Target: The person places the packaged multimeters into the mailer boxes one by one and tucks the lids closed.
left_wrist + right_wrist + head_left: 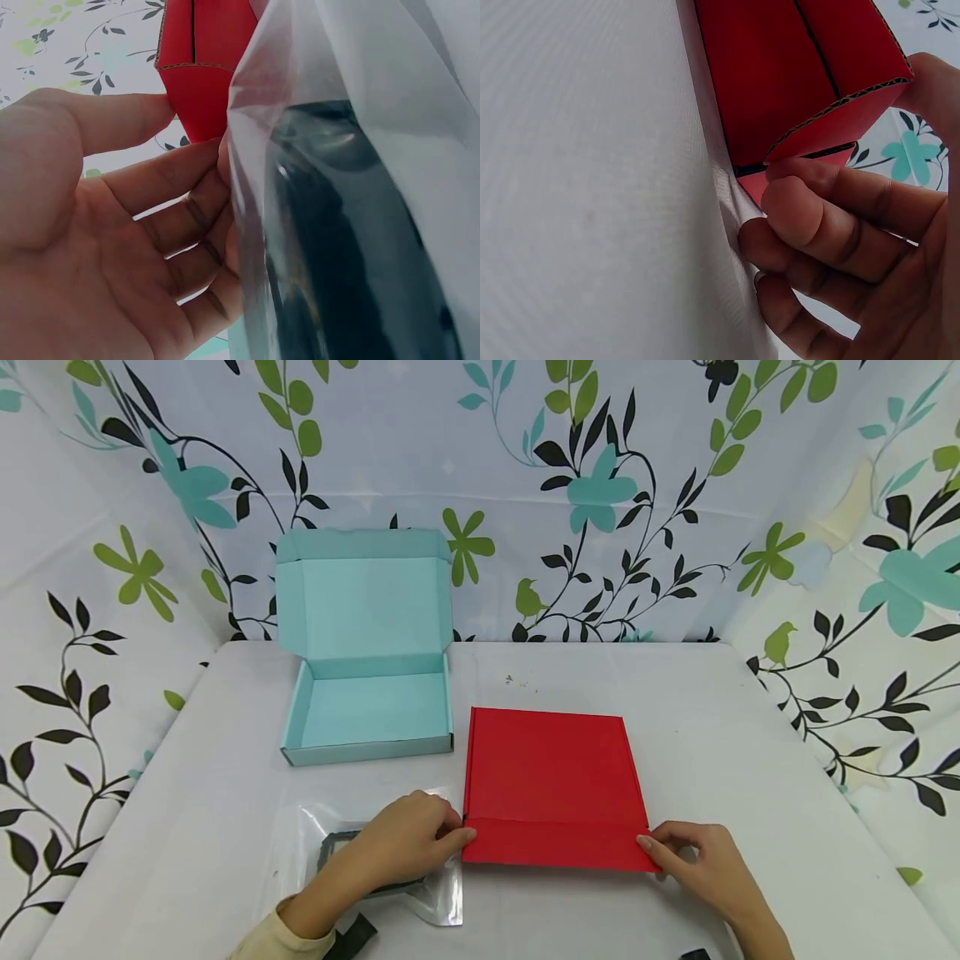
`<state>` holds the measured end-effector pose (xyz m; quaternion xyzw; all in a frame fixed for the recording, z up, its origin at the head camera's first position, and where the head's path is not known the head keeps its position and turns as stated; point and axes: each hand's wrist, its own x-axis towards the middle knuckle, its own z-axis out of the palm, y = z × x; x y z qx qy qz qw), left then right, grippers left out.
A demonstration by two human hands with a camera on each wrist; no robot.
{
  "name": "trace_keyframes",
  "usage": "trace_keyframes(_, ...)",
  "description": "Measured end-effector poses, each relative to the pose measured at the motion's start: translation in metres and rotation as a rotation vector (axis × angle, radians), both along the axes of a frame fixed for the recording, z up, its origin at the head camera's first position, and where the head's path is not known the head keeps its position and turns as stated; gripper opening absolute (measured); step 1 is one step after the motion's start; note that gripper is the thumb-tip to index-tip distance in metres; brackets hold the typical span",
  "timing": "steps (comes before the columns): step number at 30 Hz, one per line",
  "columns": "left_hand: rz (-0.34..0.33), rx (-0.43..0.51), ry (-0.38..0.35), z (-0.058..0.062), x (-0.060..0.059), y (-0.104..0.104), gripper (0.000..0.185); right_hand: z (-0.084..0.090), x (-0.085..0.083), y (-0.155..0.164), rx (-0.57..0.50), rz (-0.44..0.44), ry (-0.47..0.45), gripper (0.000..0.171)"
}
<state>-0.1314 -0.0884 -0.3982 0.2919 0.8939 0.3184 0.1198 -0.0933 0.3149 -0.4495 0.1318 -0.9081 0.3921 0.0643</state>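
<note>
A red cardboard box point(555, 768) lies on the white table, its lid down over it and the lid's front flap point(555, 843) toward me. My left hand point(408, 839) pinches the flap's left end between thumb and forefinger. At the other end, my right hand point(697, 864) pinches the flap's right corner, thumb on top and fingertips beneath. The right wrist view shows the flap point(855, 112) raised off the box's front, leaving a gap. Under my left forearm lies a clear plastic bag point(446, 906) with a dark, flat object point(330, 847) inside, partly hidden.
A teal cardboard box point(367, 752) stands behind and to the left, its lid upright. Patterned cloth point(495, 585) hangs along the back and both sides of the white table point(750, 760). A small black object point(695, 954) shows at the bottom edge, near my right wrist.
</note>
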Motion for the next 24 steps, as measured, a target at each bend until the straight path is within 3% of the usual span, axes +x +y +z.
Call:
trace_keyframes(7, 0.006, 0.023, -0.041, 0.0021, 0.0005, 0.0004, 0.039, 0.002, 0.0022, -0.0009, 0.02, -0.036, 0.001, 0.007)
trace_keyframes(24, 0.127, -0.048, -0.012, 0.0029, 0.009, 0.0085, 0.016, 0.0023, 0.0017, -0.0014, 0.045, -0.062, -0.024, 0.009)
